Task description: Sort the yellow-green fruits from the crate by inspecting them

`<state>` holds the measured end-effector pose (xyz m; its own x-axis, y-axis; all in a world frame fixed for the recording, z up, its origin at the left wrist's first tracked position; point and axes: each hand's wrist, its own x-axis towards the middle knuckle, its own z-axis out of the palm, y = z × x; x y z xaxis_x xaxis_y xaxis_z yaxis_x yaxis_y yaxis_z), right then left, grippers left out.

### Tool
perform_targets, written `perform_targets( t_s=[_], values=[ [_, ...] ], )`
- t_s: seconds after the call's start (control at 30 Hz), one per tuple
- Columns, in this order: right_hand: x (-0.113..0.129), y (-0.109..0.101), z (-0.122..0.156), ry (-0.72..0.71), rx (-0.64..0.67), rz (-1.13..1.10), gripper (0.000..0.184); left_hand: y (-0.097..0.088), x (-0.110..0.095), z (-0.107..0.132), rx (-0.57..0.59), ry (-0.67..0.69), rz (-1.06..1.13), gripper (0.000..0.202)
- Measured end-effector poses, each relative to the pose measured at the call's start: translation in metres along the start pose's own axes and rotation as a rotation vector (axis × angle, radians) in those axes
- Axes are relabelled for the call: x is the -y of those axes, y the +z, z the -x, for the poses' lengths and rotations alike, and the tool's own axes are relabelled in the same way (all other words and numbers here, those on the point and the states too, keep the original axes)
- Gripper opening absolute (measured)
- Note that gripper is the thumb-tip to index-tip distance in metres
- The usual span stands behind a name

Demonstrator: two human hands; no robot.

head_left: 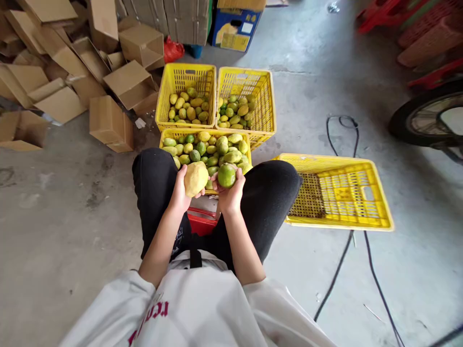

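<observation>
My left hand (180, 194) is wrapped round a large, bumpy pale yellow lemon (196, 179). Close beside it, my right hand (232, 196) grips a smooth, rounder green lemon (226, 176). Both fruits are held up between my knees, over the near edge of a yellow plastic crate (247, 140). Yellow and green lemons (202, 149) fill much of that crate. My hands and knees cover part of its front.
Two more yellow crates (161, 103) (272, 103) with lemons stand behind. A yellow crate (347, 219) with a dirty mesh bottom lies at right, near a black cable (334, 274) and a wheel (405, 115). Cardboard boxes (110, 123) are heaped at left.
</observation>
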<state>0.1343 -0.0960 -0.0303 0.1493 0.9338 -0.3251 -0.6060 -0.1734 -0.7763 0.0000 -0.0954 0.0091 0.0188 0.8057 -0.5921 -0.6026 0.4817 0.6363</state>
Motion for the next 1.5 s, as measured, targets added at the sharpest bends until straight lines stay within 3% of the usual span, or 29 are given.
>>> perform_targets(
  t_s=[0.17, 0.27, 0.4, 0.57, 0.67, 0.9, 1.1, 1.37, 1.5],
  values=[
    [-0.002, 0.007, -0.005, -0.070, -0.020, -0.037, 0.047, 0.004, -0.004, 0.005, -0.035, 0.116, -0.065, 0.046],
    [-0.002, 0.004, -0.004, -0.051, 0.024, -0.020, 0.051, 0.001, -0.005, 0.006, -0.073, 0.082, -0.084, 0.044],
    [0.000, -0.008, -0.003, -0.076, 0.016, 0.015, 0.056, -0.005, -0.001, 0.003, -0.101, 0.018, -0.050, 0.053],
    [0.001, -0.031, -0.005, -0.069, -0.067, 0.034, 0.050, -0.014, 0.008, -0.001, -0.014, 0.018, -0.039, 0.061],
    [0.004, -0.041, -0.004, -0.059, -0.099, 0.045, 0.056, -0.015, 0.013, -0.003, -0.019, -0.012, -0.051, 0.061],
    [0.003, -0.043, -0.002, -0.074, -0.127, 0.029, 0.041, -0.002, 0.020, 0.000, -0.116, -0.057, -0.017, 0.043],
    [-0.006, -0.034, 0.008, -0.033, -0.088, -0.030, 0.047, 0.008, 0.019, 0.008, -0.169, -0.054, 0.048, 0.030],
    [-0.014, -0.030, 0.012, 0.053, -0.029, -0.035, 0.055, 0.011, 0.020, 0.015, -0.111, -0.182, 0.001, 0.053],
    [-0.015, -0.036, 0.008, 0.009, -0.051, -0.024, 0.058, 0.011, 0.022, 0.011, -0.085, -0.196, -0.004, 0.058]
  ],
)
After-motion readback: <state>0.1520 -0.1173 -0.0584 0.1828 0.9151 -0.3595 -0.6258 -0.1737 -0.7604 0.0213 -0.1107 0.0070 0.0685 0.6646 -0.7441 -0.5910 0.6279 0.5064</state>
